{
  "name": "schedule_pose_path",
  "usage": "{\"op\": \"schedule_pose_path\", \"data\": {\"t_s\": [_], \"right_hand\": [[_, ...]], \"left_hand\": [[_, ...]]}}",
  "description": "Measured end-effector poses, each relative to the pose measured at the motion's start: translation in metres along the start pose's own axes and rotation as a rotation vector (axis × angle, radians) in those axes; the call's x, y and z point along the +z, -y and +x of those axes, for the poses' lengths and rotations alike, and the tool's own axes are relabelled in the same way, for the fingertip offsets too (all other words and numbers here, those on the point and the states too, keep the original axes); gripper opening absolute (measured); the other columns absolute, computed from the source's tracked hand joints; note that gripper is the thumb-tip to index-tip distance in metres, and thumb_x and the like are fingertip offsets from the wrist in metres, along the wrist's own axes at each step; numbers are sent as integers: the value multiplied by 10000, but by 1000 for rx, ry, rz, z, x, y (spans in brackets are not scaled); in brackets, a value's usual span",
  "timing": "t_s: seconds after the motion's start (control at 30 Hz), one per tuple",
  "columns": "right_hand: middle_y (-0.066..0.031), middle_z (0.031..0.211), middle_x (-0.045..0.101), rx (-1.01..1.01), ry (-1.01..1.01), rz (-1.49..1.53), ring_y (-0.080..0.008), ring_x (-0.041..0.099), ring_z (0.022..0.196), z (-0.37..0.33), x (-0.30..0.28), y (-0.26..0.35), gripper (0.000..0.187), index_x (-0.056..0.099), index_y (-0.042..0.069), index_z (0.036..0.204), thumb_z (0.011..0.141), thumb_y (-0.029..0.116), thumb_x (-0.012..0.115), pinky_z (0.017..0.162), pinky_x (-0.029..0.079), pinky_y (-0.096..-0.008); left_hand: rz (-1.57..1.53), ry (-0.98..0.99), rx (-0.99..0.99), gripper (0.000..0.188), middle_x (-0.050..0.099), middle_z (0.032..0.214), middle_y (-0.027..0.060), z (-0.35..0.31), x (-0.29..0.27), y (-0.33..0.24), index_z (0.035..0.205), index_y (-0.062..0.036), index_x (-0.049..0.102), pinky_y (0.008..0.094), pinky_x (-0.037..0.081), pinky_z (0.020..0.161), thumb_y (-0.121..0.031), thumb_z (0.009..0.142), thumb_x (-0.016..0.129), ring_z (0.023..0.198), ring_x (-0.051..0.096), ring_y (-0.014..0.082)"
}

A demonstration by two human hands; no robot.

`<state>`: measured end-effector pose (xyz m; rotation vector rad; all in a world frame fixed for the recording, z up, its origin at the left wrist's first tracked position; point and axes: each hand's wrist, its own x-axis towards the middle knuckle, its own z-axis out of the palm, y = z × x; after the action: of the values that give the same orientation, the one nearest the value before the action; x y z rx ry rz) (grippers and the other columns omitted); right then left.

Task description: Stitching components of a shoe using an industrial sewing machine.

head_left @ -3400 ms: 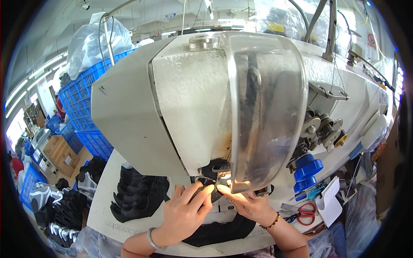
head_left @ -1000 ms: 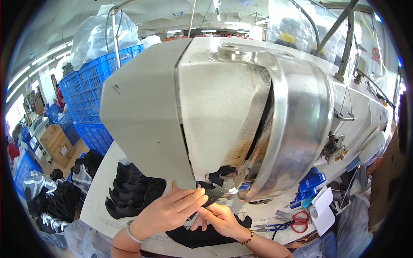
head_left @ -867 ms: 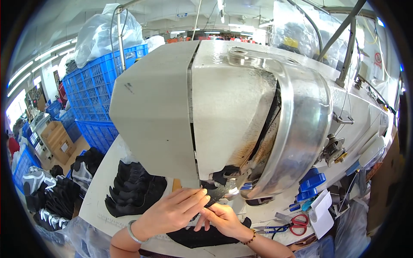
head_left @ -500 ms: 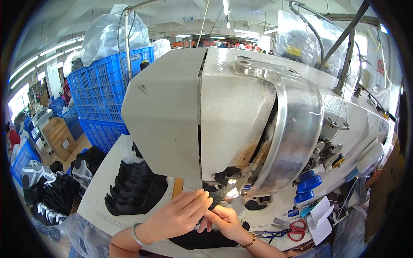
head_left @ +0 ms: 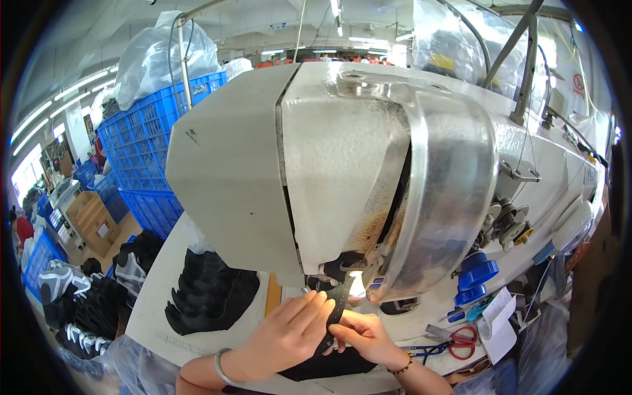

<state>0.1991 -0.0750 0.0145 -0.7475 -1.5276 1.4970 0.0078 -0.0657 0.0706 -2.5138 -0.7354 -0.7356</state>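
Note:
A narrow black fabric piece (head_left: pixel 337 308) with a row of small light dots runs from beneath the head of a large white sewing machine (head_left: pixel 250 164) down between my hands. My left hand (head_left: pixel 293 329) presses its fingers together on the piece's left edge, close to the lit sewing area. On the lower part, my right hand (head_left: pixel 363 337) pinches the same piece between thumb and fingers. Both hands hide some of it. Beneath them on the table lies a larger black piece (head_left: pixel 336 365). Overlapping black cut pieces (head_left: pixel 214 289) are stacked left of the machine.
Red-handled scissors (head_left: pixel 463 342), blue-handled snips (head_left: pixel 431 350) and a white paper (head_left: pixel 498 322) lie at the right. Blue crates (head_left: pixel 141 145) stand at the left, beside grey-and-black shoe uppers (head_left: pixel 62 283). A clear curved guard (head_left: pixel 454 191) covers the machine's right side.
The view has shifted a little. My right hand has moved slightly up against the piece, and more of the dotted strip shows between my hands. Both hands keep hold.

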Motion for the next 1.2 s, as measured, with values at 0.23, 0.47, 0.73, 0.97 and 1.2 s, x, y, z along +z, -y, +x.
{"op": "schedule_pose_path", "data": {"t_s": [0.23,0.47,0.73,0.97,1.2], "right_hand": [[-27,879,593,-739,-284,-1052,-164,621,829,-9,5,-4,311,594,136,1099,795,83,626,673,499,-272],[-89,1059,618,-1147,-170,-1330,-254,611,1025,8,-1,6,195,651,41,919,733,30,709,780,552,-329],[-96,1052,619,-1154,-211,-1235,-237,635,1001,4,-4,1,175,661,19,936,763,40,639,778,554,-301],[-76,1101,627,-1088,-276,-1221,-176,641,982,3,-12,-4,220,681,37,974,757,19,649,530,434,-199],[-93,1056,610,-967,-214,-1156,-288,628,1001,0,-13,-7,297,656,8,993,703,-48,626,774,558,-353]], "left_hand": [[-303,35,-5,376,620,1088,26,-2,-8,29,1095,-32,646,317,467,839,-62,723,691,1019,586,183],[-356,-54,43,357,617,1058,54,0,4,34,1080,-4,644,325,500,809,-19,724,663,1004,600,209],[-238,-94,60,310,608,1012,81,-2,7,25,1038,11,648,313,503,762,-33,731,654,964,606,207],[-94,-82,71,350,578,1051,69,3,7,19,1078,24,624,302,472,744,-21,731,643,953,582,185],[-229,-85,-13,361,592,1065,74,0,14,24,1082,9,624,315,489,764,28,723,650,957,601,208]]}}
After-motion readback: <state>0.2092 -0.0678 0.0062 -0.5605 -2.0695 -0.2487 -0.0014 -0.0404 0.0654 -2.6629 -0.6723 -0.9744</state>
